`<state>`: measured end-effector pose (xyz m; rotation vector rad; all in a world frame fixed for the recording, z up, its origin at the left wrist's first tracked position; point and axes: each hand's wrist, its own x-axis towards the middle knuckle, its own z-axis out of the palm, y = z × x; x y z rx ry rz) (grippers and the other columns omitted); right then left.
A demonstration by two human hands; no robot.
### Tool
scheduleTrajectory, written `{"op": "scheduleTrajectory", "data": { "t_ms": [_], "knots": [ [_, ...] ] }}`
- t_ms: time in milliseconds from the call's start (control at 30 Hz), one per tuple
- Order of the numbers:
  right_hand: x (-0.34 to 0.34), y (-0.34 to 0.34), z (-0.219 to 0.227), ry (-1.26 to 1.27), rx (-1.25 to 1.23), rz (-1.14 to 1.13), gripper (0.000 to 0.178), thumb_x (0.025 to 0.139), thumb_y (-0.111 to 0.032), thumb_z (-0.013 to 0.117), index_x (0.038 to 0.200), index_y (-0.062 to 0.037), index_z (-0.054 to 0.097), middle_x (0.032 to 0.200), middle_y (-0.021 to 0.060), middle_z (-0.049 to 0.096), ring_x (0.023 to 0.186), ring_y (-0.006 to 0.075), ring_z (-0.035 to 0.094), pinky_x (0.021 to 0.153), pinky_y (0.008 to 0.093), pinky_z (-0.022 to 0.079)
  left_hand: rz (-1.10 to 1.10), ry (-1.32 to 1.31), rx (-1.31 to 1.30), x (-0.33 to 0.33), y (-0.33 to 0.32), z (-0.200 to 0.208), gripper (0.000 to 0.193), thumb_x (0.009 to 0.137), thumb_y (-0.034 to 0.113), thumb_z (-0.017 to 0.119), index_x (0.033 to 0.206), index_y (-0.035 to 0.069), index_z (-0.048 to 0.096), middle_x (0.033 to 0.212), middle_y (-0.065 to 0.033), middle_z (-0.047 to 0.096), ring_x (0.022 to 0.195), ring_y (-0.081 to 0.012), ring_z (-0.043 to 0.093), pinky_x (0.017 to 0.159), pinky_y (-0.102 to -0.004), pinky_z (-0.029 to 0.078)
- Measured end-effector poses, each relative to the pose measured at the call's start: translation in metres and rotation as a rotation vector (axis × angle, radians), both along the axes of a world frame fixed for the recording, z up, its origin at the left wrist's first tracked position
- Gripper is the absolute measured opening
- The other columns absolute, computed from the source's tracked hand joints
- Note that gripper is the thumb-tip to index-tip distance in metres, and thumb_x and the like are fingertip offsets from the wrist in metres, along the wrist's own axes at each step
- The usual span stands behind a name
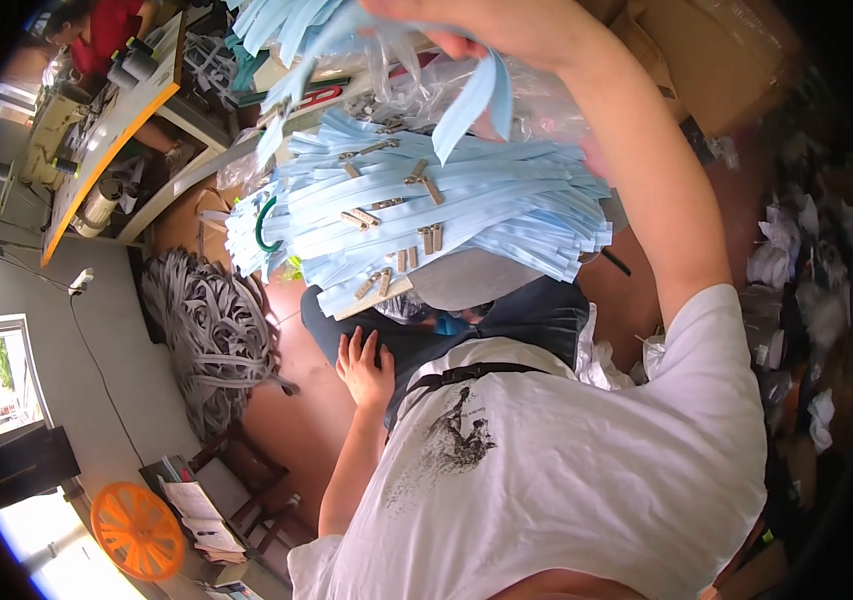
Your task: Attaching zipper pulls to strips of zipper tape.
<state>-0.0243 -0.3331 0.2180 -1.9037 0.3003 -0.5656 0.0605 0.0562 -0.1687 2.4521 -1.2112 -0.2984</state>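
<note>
My left hand (366, 368) lies on my thigh with its fingers spread, holding nothing. Raised at the top edge of the view, my right hand (451, 22) is closed on a light blue zipper (474, 105), whose flat end hangs down; part of that hand is cut off by the frame. Below it, a thick pile of light blue zippers (516, 200) lies across a grey surface (481, 278) over my lap. Several metal pulls stick out among the strips. Another bunch of light blue strips (281, 22) is at the top, beside my right hand.
A heap of grey straps (206, 335) sits on the floor at left. Beyond it stands a sewing table (136, 130) with thread cones, where a person in red (111, 40) sits. Clear plastic bags (546, 100) lie behind the pile, and a cardboard box (716, 60) stands far right.
</note>
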Motion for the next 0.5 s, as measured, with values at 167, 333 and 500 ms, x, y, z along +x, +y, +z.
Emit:
{"op": "scheduleTrajectory", "data": {
  "t_ms": [167,333,500],
  "knots": [
    [-0.031,-0.013,-0.105,0.509,-0.311,0.058,0.04,0.097,-0.02,0.064,0.135,-0.0089,0.058,0.098,0.0087,0.067,0.077,0.0137,0.062,0.066,0.0283,0.052,0.0,0.007,-0.019,-0.001,-0.002,0.002,0.037,0.09,0.026,0.063,0.125,0.016,0.069,0.143,-0.0095,0.056,0.141,-0.036,0.039,0.114,-0.0519,0.028],
    [-0.03,-0.018,-0.121,0.475,-0.625,0.028,0.032,0.094,-0.016,0.066,0.124,-0.0068,0.064,0.094,0.0105,0.068,0.08,0.0221,0.064,0.073,0.0327,0.051,-0.014,-0.001,-0.026,0.0,-0.003,0.001,0.036,0.089,0.025,0.063,0.124,0.015,0.069,0.142,-0.0095,0.056,0.14,-0.0365,0.039,0.113,-0.0518,0.028],
    [0.028,-0.044,-0.083,-0.092,-1.026,-0.256,0.023,0.096,-0.027,0.065,0.102,-0.0057,0.072,0.081,0.01,0.069,0.073,0.0232,0.067,0.069,0.0371,0.053,-0.009,0.016,-0.03,-0.001,-0.005,0.005,0.036,0.089,0.025,0.063,0.123,0.015,0.07,0.142,-0.0097,0.056,0.14,-0.0367,0.039,0.114,-0.0519,0.028]
  ]
}}
